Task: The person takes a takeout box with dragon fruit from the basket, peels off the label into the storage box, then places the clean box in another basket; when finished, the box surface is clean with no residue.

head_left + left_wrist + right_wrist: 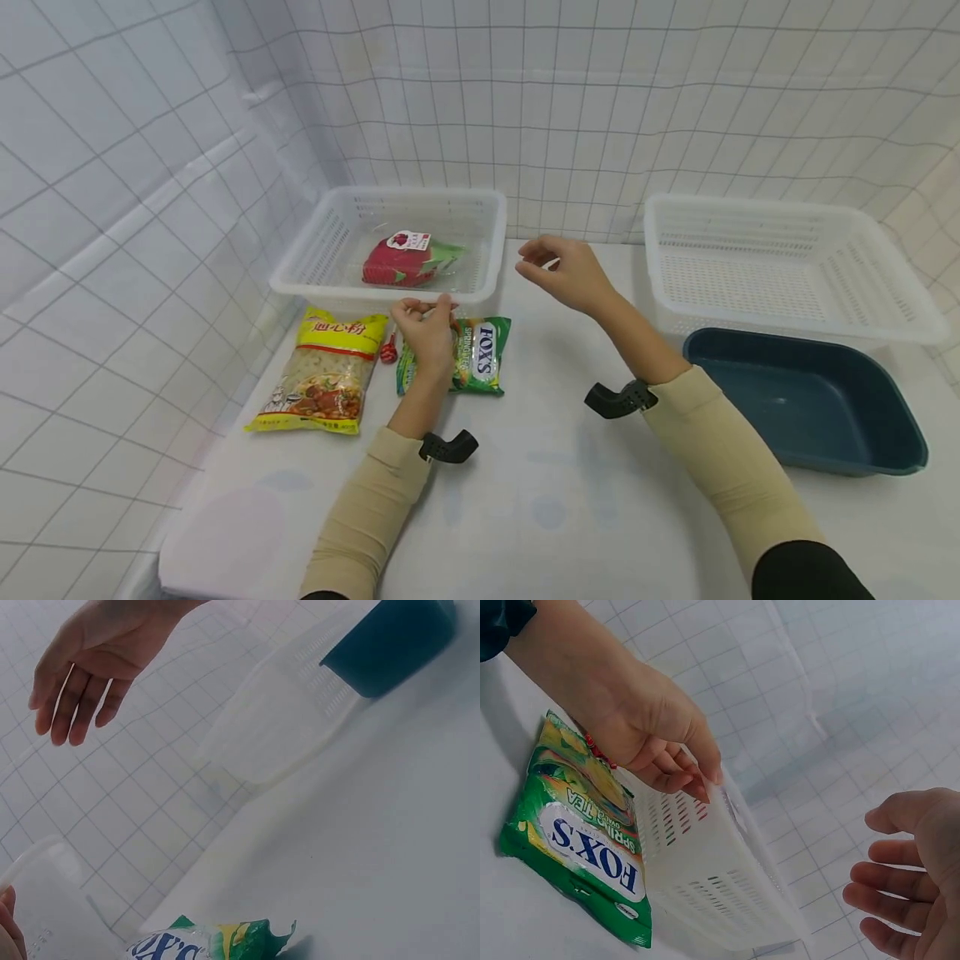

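Note:
My left hand [429, 335] pinches the near rim of the left white plastic basket [720, 911], thumb on top and fingers bent beneath the lip. Inside that basket lies a dragon fruit [388, 265] in clear packaging with a white label. Under my left wrist, in front of the basket, a green FOX'S Spring Tea bag [486, 354] lies partly covered. A red-wrapped lollipop [388, 350] sits beside it, left of the hand. My right hand [568, 273] hovers in the air to the right of the basket, fingers relaxed and holding nothing.
A yellow-topped clear bag of food [326, 367] lies flat at the left. A second white basket [738, 279] stands at the back right, with a dark teal tub [810, 408] in front of it. Gridded white cloth [570, 108] rises behind the table.

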A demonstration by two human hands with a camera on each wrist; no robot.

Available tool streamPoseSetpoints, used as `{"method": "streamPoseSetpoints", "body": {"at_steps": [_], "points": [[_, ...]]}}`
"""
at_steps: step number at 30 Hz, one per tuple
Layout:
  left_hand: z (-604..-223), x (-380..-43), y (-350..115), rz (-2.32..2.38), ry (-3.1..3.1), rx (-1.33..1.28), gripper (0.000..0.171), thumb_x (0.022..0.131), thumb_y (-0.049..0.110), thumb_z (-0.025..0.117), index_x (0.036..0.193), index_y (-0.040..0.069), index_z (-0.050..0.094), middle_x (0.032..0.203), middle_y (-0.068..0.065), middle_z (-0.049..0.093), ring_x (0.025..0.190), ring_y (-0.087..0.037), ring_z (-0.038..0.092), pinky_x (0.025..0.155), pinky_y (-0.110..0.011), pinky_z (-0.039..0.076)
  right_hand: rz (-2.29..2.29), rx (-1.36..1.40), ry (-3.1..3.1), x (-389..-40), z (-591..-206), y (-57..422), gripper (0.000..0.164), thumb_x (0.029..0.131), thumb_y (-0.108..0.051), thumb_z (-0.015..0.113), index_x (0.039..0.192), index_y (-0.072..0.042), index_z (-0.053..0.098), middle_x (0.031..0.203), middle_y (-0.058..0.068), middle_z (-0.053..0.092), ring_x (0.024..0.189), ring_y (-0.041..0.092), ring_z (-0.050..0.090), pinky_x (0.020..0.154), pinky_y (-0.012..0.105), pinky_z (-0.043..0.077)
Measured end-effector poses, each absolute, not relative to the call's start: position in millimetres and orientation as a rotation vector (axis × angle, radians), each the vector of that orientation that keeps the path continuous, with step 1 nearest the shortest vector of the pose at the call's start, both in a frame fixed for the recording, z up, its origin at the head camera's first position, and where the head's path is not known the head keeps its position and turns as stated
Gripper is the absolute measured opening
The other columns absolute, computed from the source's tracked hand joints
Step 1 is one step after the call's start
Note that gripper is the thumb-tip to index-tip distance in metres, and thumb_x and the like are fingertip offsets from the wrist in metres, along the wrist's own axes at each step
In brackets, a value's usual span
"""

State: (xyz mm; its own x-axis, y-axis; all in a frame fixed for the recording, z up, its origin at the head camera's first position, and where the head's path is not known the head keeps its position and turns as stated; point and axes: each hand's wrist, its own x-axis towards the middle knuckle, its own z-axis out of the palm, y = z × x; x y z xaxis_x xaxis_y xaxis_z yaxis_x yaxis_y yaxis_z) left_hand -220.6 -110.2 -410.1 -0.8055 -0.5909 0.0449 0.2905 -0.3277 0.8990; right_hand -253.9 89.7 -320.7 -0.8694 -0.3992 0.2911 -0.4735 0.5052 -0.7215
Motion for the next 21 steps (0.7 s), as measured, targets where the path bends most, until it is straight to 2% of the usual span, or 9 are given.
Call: {"method": "streamPoseSetpoints", "body": {"at_steps": [8,16,21], "points": [[-412,-221,-110,-2.166,-1.35,0.392,0.041,0.091,-0.001,0.065,0.103,0.013,0.029,0.089,-0.007,0.044,0.071,-0.018,0.061,0.06,-0.022,0.048,1.453,0.676,-2.692,-277,-313,61,0.032,0.095,-0.022,0.063,0.119,0.0,0.062,0.112,0.013,0.064,0.104,0.025,0.06,0.087,0.039,0.051],[-414,-221,-109,-2.22,-1.277,0.372,0.04,0.092,0.0,0.064,0.105,0.015,0.029,0.089,-0.007,0.047,0.073,-0.017,0.063,0.066,-0.023,0.049,1.745,0.495,-2.73,-287,-301,25,0.037,0.096,-0.023,0.06,0.126,0.0,0.057,0.115,0.013,0.062,0.105,0.026,0.058,0.092,0.039,0.047],[-413,-221,-108,-2.217,-1.275,0.372,0.04,0.092,-0.002,0.063,0.105,0.014,0.028,0.089,-0.008,0.048,0.071,-0.016,0.061,0.065,-0.023,0.048,1.834,0.388,-2.761,-293,-302,6,0.045,0.096,-0.025,0.06,0.132,-0.001,0.051,0.127,0.014,0.056,0.113,0.027,0.054,0.096,0.039,0.045]]}}
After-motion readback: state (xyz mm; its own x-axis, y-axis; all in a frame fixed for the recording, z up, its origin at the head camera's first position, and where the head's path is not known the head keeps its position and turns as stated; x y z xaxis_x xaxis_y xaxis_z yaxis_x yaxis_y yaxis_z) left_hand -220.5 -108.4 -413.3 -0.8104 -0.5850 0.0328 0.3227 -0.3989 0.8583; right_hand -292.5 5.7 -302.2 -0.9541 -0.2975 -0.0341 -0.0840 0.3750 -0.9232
